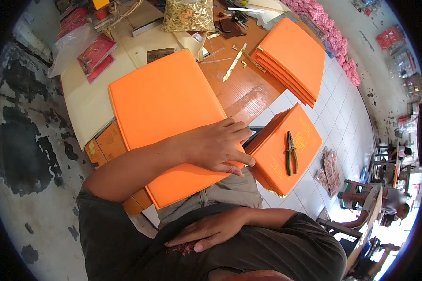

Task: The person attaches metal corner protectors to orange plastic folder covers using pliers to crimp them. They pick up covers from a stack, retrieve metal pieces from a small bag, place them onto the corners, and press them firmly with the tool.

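Note:
A large orange folder (166, 93) lies at an angle across the near edge of the work table and my lap. My left hand (215, 146) rests on its right part, palm down, with fingers apart and slightly bent at the folder's edge. Whether the fingertips reach under that edge I cannot tell. My right hand (211, 230) lies flat on the front of my dark shirt, fingers stretched, holding nothing. Just right of my left hand is a stack of orange folders (272, 161) with gold print. Green-handled pliers (290, 153) lie on top of it.
Another stack of orange folders (290, 54) sits at the table's right end. Gold metal strips (234, 62) and a bag of small gold pieces (187, 15) are farther back. Red packets (96, 55) lie at left. People sit at far right beyond the tiled floor (335, 100).

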Motion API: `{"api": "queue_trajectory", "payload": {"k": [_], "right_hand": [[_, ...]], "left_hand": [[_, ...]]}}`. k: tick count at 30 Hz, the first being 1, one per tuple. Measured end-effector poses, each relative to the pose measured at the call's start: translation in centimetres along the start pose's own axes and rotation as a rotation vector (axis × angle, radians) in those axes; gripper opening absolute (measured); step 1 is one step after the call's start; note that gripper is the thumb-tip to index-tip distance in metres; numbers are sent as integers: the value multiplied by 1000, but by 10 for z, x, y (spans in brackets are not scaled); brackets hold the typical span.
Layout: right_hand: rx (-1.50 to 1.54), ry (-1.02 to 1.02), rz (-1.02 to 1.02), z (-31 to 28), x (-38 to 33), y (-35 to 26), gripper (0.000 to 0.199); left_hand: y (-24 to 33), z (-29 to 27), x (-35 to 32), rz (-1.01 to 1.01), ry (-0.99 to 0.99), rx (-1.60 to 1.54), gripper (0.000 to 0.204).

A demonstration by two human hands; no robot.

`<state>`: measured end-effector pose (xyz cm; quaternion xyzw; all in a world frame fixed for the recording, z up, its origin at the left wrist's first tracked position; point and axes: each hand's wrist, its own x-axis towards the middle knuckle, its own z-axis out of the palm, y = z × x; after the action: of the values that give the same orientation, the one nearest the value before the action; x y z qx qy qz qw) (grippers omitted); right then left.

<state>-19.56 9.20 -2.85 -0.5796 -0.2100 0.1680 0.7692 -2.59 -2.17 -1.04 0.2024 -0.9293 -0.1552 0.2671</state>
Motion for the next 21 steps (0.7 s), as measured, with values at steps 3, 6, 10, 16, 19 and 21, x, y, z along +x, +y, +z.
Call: {"api": "queue_trajectory", "payload": {"k": [3,6,10,16,19,21], "right_hand": [[-110,67,-34,1,-8,4,70],[-170,95,-24,2,-20,6,69],[-262,152,-7,6,-50,8,65],[-13,364,209,6,-149,-58,50],[-263,1106,538,23,-201,-80,42],[-502,1630,743,30,-230,-48,40]], "left_hand": [[-1,2,-1,10,8,-3,38],[-1,0,-2,15,15,-5,37],[-2,2,-1,10,15,-2,36],[1,1,-3,-9,-8,22,35],[-3,4,-1,19,79,4,35],[-5,4,4,25,28,5,34]]}}
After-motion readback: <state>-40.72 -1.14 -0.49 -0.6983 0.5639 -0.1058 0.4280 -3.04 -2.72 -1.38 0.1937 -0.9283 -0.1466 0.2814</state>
